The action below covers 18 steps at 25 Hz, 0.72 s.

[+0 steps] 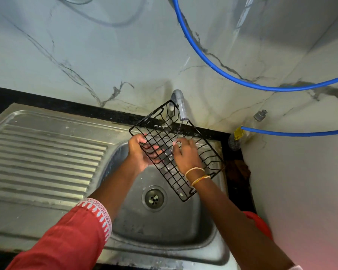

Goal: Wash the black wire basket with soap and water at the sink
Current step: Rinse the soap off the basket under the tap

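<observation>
- The black wire basket (176, 151) is tilted over the sink (164, 227), under the tap's (180, 104) thin stream.
- Left hand (140, 152) curls around its left rim.
- Right hand (185, 154) lies inside on the wires, fingers spread.

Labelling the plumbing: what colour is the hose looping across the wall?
Blue; the hose shows clearly in the head view.
</observation>
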Available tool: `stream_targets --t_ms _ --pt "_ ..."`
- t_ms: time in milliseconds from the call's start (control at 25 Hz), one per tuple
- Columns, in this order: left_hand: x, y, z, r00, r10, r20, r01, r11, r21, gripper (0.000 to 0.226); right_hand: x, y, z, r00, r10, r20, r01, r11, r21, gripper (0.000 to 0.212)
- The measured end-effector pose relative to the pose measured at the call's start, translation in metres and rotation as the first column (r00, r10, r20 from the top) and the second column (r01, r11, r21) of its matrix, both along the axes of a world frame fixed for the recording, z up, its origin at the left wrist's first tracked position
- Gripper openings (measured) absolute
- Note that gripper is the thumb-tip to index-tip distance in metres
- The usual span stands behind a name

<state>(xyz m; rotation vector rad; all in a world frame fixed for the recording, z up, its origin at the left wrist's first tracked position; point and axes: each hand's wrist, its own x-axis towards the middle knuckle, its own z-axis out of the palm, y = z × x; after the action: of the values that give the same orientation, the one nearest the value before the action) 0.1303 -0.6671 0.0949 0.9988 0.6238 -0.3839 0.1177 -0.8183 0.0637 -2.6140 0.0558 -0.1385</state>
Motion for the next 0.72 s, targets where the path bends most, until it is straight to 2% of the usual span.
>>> stream_targets --t_ms 40,80,120,160,200,320,400,440,480,600,680,720 --pt "-0.001 -0.002 0.003 0.999 -0.030 0.016 0.030 0.999 0.018 0.025 0.002 0.007 -0.009 0.987 0.031 0.159 0.009 0.969 -0.248 0.044" --pt "0.000 -0.003 0.003 0.997 -0.070 0.041 0.070 0.998 0.007 0.034 0.005 0.012 -0.019 0.957 0.199 0.213 -0.078 0.878 -0.471 0.050" --pt "0.000 -0.004 0.000 0.994 -0.096 0.056 0.096 0.995 0.003 0.041 0.010 0.011 -0.026 0.909 0.394 0.134 -0.238 0.757 -0.608 0.055" --pt "0.000 -0.004 -0.001 0.991 -0.118 0.056 0.118 0.993 -0.010 0.041 0.020 0.005 -0.027 0.853 0.520 0.044 -0.370 0.662 -0.652 0.058" --pt "0.002 -0.005 -0.005 0.991 -0.129 0.047 0.129 0.992 -0.004 0.037 0.030 0.000 -0.028 0.834 0.552 0.012 -0.418 0.645 -0.639 0.060" --pt "0.017 -0.007 -0.004 0.988 -0.152 0.030 0.151 0.988 0.042 0.021 0.036 0.003 -0.037 0.921 0.382 0.081 -0.272 0.776 -0.568 0.062" --pt "0.023 -0.007 -0.008 0.983 -0.177 0.046 0.171 0.979 0.108 0.023 0.025 0.009 -0.053 0.888 0.452 0.091 -0.329 0.759 -0.562 0.063" --pt "0.025 -0.008 -0.010 0.977 -0.207 0.045 0.201 0.974 0.109 0.027 0.026 0.003 -0.056 0.865 0.495 0.084 -0.363 0.732 -0.576 0.064" --pt "0.024 -0.009 -0.011 0.973 -0.229 0.029 0.226 0.971 0.082 0.032 0.032 -0.006 -0.055 0.881 0.469 0.061 -0.356 0.744 -0.566 0.064" --pt "0.027 -0.015 -0.016 0.969 -0.248 -0.002 0.248 0.966 0.072 0.039 0.034 -0.011 -0.050 0.982 0.179 0.067 -0.132 0.891 -0.435 0.067" --pt "0.027 -0.015 -0.019 0.973 -0.233 0.003 0.232 0.969 0.088 0.035 0.018 0.000 -0.059 0.971 0.236 -0.030 -0.227 0.878 -0.421 0.064" --pt "0.027 -0.013 -0.022 0.978 -0.208 -0.017 0.209 0.973 0.093 0.036 0.014 0.000 -0.055 0.954 0.287 -0.082 -0.297 0.886 -0.356 0.058"
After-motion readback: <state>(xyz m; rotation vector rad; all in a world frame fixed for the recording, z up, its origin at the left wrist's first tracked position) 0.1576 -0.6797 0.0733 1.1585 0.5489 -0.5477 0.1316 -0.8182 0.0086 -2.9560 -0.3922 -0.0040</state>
